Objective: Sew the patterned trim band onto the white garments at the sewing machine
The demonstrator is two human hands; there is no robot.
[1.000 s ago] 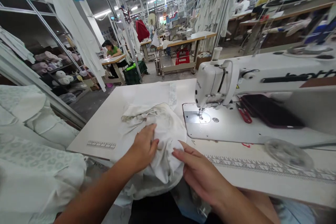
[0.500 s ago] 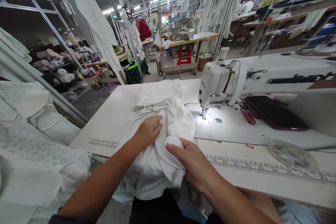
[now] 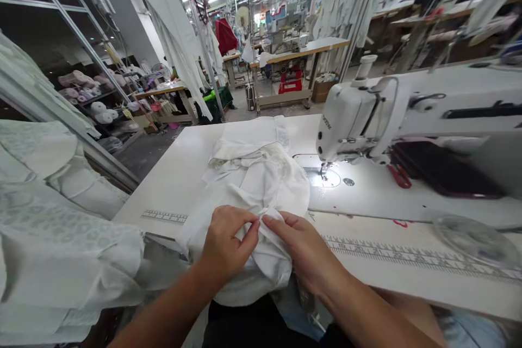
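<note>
A bunched white garment point(image 3: 244, 182) lies across the sewing table and hangs over its front edge toward my lap. My left hand point(image 3: 230, 236) pinches its cloth between thumb and fingertips. Right beside it, my right hand point(image 3: 299, 239) grips a folded edge of the same garment, thumb on top. The two sets of fingertips almost meet; the exact bit of cloth between them is too small to make out. To the right stands a white sewing machine point(image 3: 350, 114), its lit needle area point(image 3: 324, 176) apart from the cloth.
A dark phone point(image 3: 444, 168) and red thread snips point(image 3: 399, 176) lie under the machine arm. A clear round disc point(image 3: 475, 239) rests near the printed ruler point(image 3: 379, 250). White and pale patterned cloth pieces point(image 3: 69, 228) hang at the left. More workbenches stand behind.
My left hand has come back toward me and right, from resting on the cloth to pinching it beside my right hand. The view has shifted slightly.
</note>
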